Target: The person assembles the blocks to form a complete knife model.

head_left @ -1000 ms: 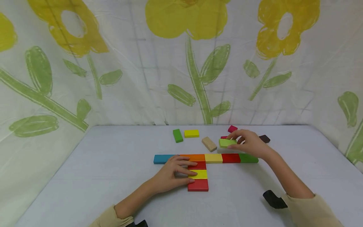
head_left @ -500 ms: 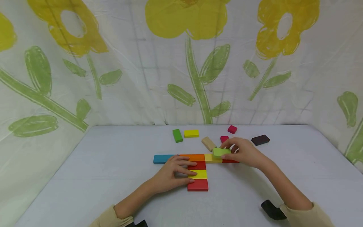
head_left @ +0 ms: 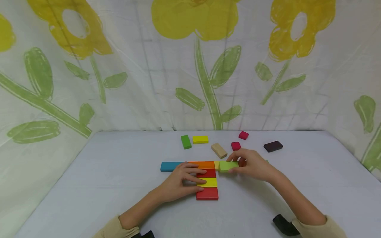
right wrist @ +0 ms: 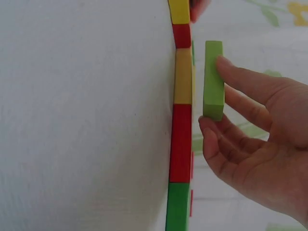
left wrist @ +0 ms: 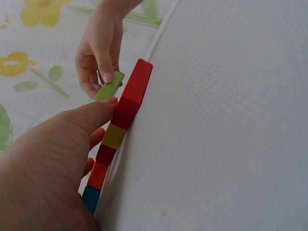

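My right hand [head_left: 254, 167] pinches a light green block [head_left: 227, 166] between thumb and fingers. In the right wrist view that block hangs above the row, beside the pale yellow block [right wrist: 183, 77]. My left hand [head_left: 175, 185] rests with spread fingers on a column made of a red block [head_left: 212, 173], a yellow block [head_left: 212, 182] and a second red block [head_left: 207, 195]. The column joins a row under its orange block [head_left: 205, 164], with a blue block [head_left: 170, 166] at the left end. The row's red block [right wrist: 181, 144] and green block [right wrist: 177, 207] are mostly hidden behind my right hand in the head view.
Loose blocks lie behind the row: green [head_left: 186, 142], yellow [head_left: 200, 139], plain wood [head_left: 219, 150] and dark brown [head_left: 273, 146]. Two small crimson blocks, one nearer [head_left: 236, 146] and one farther [head_left: 243, 135], lie there too. A flowered curtain [head_left: 143, 82] hangs beyond the white table [head_left: 119, 155].
My right hand has carried the light green block left and toward me, from behind the row to over its pale yellow block. My left hand has stayed on the column.
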Tool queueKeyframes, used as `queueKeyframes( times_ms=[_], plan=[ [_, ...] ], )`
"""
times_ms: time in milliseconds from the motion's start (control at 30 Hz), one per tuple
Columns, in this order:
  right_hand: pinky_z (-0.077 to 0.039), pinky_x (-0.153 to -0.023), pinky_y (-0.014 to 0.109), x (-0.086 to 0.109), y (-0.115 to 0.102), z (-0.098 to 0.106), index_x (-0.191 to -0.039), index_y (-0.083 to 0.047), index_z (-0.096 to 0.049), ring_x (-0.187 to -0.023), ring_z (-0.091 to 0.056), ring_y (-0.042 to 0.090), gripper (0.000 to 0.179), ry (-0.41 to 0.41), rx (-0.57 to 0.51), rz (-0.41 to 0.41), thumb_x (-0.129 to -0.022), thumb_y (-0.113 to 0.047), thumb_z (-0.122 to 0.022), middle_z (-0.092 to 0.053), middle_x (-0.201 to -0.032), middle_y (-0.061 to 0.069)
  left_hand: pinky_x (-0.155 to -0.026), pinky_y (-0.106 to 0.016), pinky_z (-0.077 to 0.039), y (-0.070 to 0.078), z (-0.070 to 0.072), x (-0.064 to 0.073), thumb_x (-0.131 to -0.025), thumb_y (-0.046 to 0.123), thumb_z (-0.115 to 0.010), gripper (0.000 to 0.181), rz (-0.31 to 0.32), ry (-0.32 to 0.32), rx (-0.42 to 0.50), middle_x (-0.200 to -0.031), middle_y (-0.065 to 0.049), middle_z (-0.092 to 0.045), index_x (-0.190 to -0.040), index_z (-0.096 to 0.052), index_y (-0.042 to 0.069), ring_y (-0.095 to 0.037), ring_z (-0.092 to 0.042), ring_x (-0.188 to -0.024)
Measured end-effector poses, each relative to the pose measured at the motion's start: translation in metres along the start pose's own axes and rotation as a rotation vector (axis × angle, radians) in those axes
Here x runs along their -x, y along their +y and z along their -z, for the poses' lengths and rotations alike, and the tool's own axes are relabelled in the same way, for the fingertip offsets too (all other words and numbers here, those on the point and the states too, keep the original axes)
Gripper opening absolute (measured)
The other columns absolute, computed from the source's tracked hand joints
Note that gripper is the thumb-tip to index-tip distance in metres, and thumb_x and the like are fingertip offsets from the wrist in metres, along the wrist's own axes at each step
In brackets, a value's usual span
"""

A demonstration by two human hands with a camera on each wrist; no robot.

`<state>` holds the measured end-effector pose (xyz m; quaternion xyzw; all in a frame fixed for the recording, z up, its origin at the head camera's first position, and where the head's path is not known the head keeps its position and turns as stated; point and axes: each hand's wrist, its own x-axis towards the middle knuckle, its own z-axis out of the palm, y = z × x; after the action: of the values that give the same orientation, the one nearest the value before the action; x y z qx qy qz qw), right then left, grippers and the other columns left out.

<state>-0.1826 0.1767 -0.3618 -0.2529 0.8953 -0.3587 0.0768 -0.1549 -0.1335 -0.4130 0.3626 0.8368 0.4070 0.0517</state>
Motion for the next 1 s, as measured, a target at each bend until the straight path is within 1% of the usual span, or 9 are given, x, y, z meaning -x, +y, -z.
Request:
queueKeyframes(
  times_ms=[100, 233, 533, 833, 1000],
  plan=[
    [-0.052, -0.065, 0.023, 0.001, 0.0, -0.002, -0.112, -0.011, -0.076, -0.078, -0.056, 0.014, 0.028, -0.006, 0.004, 0.001, -0.088, -0.022, -0.087, -0.067, -0.099, 0.0, -0.122, -0.069, -0.025, 0.0, -0.001, 0.0, -0.094, 0.025, -0.079, 0.029, -0.001, 0.001, 0.0, -0.143, 0.003, -0.068, -0.123, -0.081, 0.019, -0.022, -0.054, -0.14],
    [-0.051, -0.065, 0.024, 0.001, -0.001, -0.004, -0.112, -0.01, -0.075, -0.077, -0.056, 0.014, 0.03, -0.02, -0.001, -0.001, -0.087, -0.022, -0.087, -0.066, -0.097, -0.001, -0.123, -0.07, -0.023, 0.0, -0.001, 0.0, -0.094, 0.025, -0.079, 0.029, -0.002, 0.0, 0.001, -0.143, 0.002, -0.068, -0.123, -0.081, 0.019, -0.022, -0.054, -0.141],
    [-0.052, -0.066, 0.023, 0.0, -0.004, -0.01, -0.114, -0.009, -0.076, -0.081, -0.056, 0.015, 0.033, -0.038, -0.004, -0.026, -0.086, -0.023, -0.088, -0.064, -0.095, -0.001, -0.121, -0.069, -0.026, 0.0, -0.001, 0.0, -0.095, 0.025, -0.079, 0.029, -0.006, 0.0, -0.008, -0.143, 0.003, -0.068, -0.123, -0.081, 0.019, -0.023, -0.053, -0.141],
    [-0.05, -0.066, 0.022, -0.001, -0.005, -0.013, -0.112, -0.008, -0.075, -0.081, -0.055, 0.013, 0.033, -0.039, 0.018, -0.012, -0.086, -0.023, -0.088, -0.062, -0.09, -0.002, -0.121, -0.069, -0.026, -0.001, -0.001, 0.0, -0.095, 0.025, -0.079, 0.029, -0.012, -0.001, -0.014, -0.144, 0.003, -0.068, -0.123, -0.081, 0.02, -0.024, -0.053, -0.141],
    [-0.049, -0.066, 0.022, -0.002, -0.003, -0.015, -0.112, -0.009, -0.075, -0.08, -0.054, 0.013, 0.032, -0.04, 0.019, -0.009, -0.086, -0.023, -0.089, -0.06, -0.089, -0.002, -0.122, -0.069, -0.026, -0.001, 0.0, 0.0, -0.095, 0.025, -0.079, 0.029, -0.005, -0.004, -0.014, -0.144, 0.004, -0.067, -0.123, -0.081, 0.02, -0.024, -0.051, -0.143]
  ],
)
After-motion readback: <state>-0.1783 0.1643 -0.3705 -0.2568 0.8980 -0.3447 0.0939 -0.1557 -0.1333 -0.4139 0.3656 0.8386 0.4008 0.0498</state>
